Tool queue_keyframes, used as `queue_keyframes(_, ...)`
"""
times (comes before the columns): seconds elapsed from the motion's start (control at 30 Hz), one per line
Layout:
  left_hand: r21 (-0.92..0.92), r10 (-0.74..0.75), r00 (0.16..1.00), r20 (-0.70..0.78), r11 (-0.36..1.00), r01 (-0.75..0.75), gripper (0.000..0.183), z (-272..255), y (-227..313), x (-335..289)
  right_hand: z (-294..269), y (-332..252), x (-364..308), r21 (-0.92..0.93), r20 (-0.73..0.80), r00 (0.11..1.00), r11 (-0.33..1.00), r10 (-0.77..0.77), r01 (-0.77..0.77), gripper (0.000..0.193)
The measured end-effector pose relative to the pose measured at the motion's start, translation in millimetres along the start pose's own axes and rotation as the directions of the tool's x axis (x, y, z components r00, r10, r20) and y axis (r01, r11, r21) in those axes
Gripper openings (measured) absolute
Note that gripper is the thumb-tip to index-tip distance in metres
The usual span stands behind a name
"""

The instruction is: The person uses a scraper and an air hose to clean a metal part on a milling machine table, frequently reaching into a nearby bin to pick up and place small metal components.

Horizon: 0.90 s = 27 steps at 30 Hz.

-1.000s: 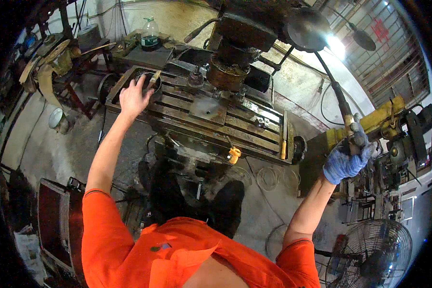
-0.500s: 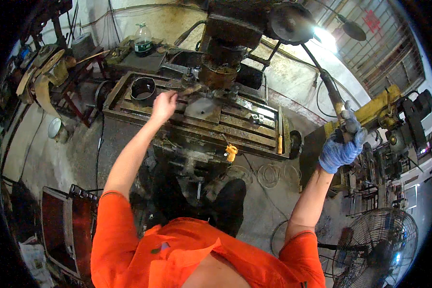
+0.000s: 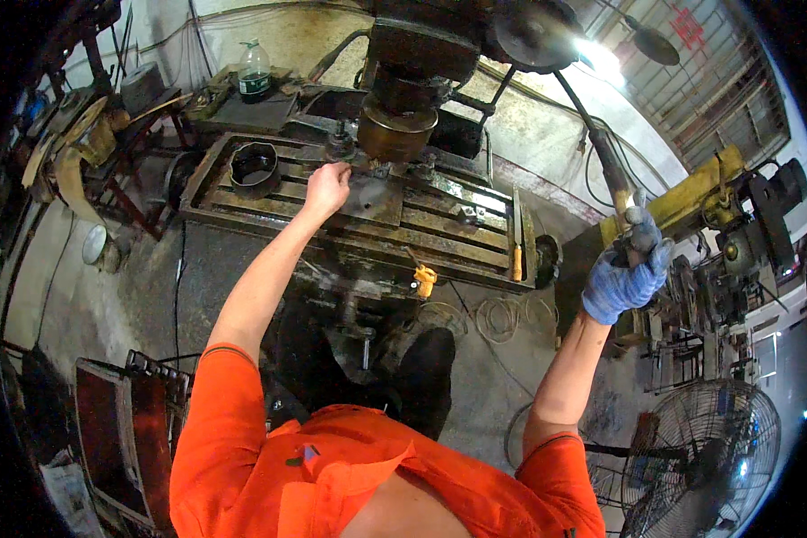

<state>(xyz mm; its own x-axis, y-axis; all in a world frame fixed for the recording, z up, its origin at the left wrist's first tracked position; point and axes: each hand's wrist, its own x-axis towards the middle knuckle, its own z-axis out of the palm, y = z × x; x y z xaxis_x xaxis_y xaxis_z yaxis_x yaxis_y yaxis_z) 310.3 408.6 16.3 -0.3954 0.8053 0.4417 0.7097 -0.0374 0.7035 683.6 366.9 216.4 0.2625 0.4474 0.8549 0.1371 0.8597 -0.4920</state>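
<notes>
My left hand (image 3: 329,187), bare, is closed over the machine table (image 3: 457,255), just left of the spindle head (image 3: 394,125). It pinches a short brown brush-like stick, now mostly lost against the dark metal under the spindle. Beneath that spot lies a flat, wet-looking grey plate (image 3: 374,203). A round black pot (image 3: 254,170) with dark insides stands on the table left of this hand. Out to the right, my right hand (image 3: 626,273) wears a blue-grey glove. Its fingers wrap around the lower end of a long machine lever (image 3: 608,161).
A yellow-handled tool (image 3: 423,280) hangs at the table's front edge; a yellow-handled file (image 3: 516,260) lies at its right end. A green-tinted bottle (image 3: 254,72) stands behind. A floor fan (image 3: 704,457) is at lower right, a lit lamp (image 3: 599,59) above, coiled hose (image 3: 498,320) on the floor.
My left hand has moved right, from beside the pot to near the spindle, taking the brown stick with it. My right hand keeps its grip on the lever; the view has shifted slightly.
</notes>
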Motion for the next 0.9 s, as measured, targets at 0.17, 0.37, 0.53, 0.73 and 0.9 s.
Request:
queue_keyframes(0.17,-0.072,-0.022,0.998,0.055,0.997,0.026,0.022,-5.4,-5.7,-6.2,1.5,3.8,-8.3,-0.098,-0.006,0.994,0.989,-0.109,0.108,0.041)
queue_keyframes(0.37,-0.096,-0.042,0.989,0.139,0.994,0.056,0.023,-16.0,3.9,-21.9,1.9,12.2,-14.5,0.213,-0.030,0.997,0.975,0.067,-0.059,0.041)
queue_keyframes(0.53,-0.110,0.005,0.988,0.155,0.994,0.013,0.023,-23.6,9.4,-30.5,2.1,12.7,-20.2,0.370,0.025,0.992,0.921,0.120,-0.121,0.041)
queue_keyframes(0.73,-0.344,-0.091,0.956,0.280,0.920,0.188,0.025,-26.4,7.9,-36.7,2.4,23.4,-26.6,0.278,0.018,1.000,0.961,-0.010,0.005,0.042)
queue_keyframes(0.9,-0.349,-0.078,0.958,0.274,0.921,0.175,0.027,-25.0,5.5,-39.6,-7.7,32.2,-32.5,0.219,-0.012,0.998,0.974,0.068,-0.063,0.044)
